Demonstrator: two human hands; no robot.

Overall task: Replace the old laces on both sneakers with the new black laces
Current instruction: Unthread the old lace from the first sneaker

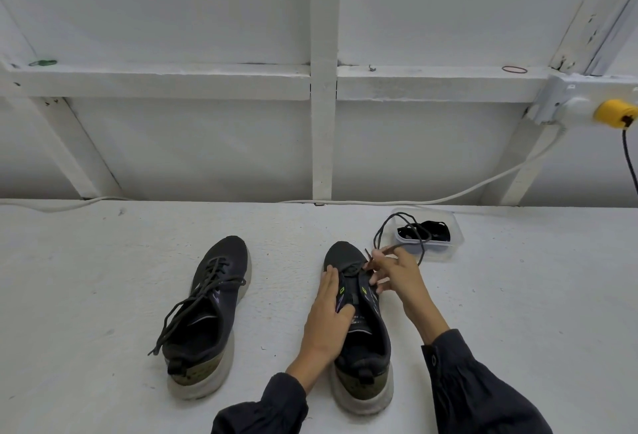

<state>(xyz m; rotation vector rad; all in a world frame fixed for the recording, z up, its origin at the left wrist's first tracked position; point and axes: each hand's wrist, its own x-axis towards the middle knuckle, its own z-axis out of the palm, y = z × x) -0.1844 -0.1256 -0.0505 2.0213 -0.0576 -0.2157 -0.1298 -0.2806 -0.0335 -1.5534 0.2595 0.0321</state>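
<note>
Two black sneakers with pale soles stand on the white table, toes pointing away from me. The left sneaker (207,316) is laced, its dark lace ends hanging loose over the side. My left hand (328,316) grips the right sneaker (362,347) at its tongue and left eyelet row. My right hand (397,276) pinches a dark lace (400,226) near the front eyelets; the lace loops up and back over a clear plastic tub (448,247). A bundle of black laces (435,230) lies in that tub.
A white framed wall rises behind the table's far edge. A white cable (483,185) runs along that edge up to a socket with a yellow plug (614,114) at the right. A red rubber band (514,69) lies on the ledge.
</note>
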